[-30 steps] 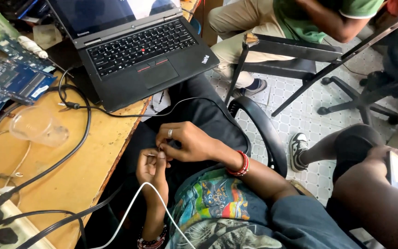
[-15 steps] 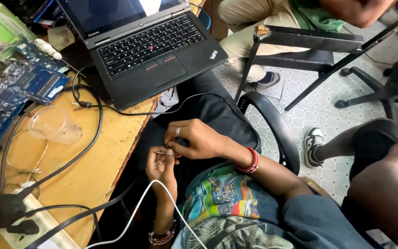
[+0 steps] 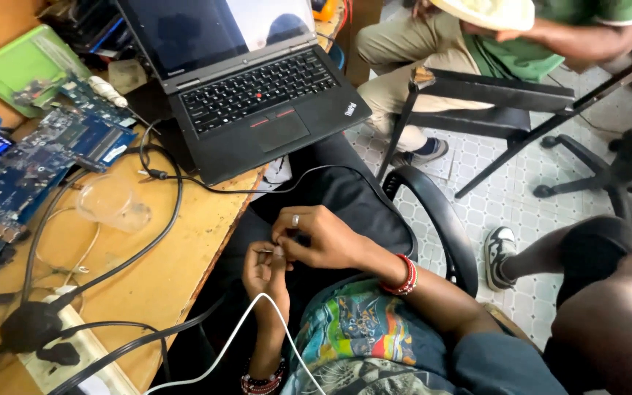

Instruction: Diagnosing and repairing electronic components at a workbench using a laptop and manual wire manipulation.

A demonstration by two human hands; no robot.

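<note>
Centrally, low in the head view, the left hand (image 3: 263,274) and the right hand (image 3: 314,238) are brought together over the lap, above dark trousers. The fingers of the right hand, one bearing a ring, are curled and pressed around a small metal part (image 3: 269,251), which is pinched between the fingertips of both hands; its exact kind cannot be told. A white cable (image 3: 246,322) is seen arching just below the left hand and crossing the left forearm. Beaded bracelets are worn on both wrists, red on the right (image 3: 404,276). To the left, a wooden surface (image 3: 162,271) carries an open black laptop (image 3: 257,95), blue circuit boards (image 3: 45,157), a green tray (image 3: 23,62) holding a small board, and a clear plastic cup (image 3: 111,205) lying on its side; whether anything is held inside the cup cannot be told. Black cables (image 3: 148,212) are looped around the cup and led to a power strip (image 3: 74,344) at the near edge. An armrest (image 3: 433,219) of a black chair is shown just beside the right forearm. Other people, seated on chairs over a tiled floor (image 3: 506,197), are visible at the top and right.
</note>
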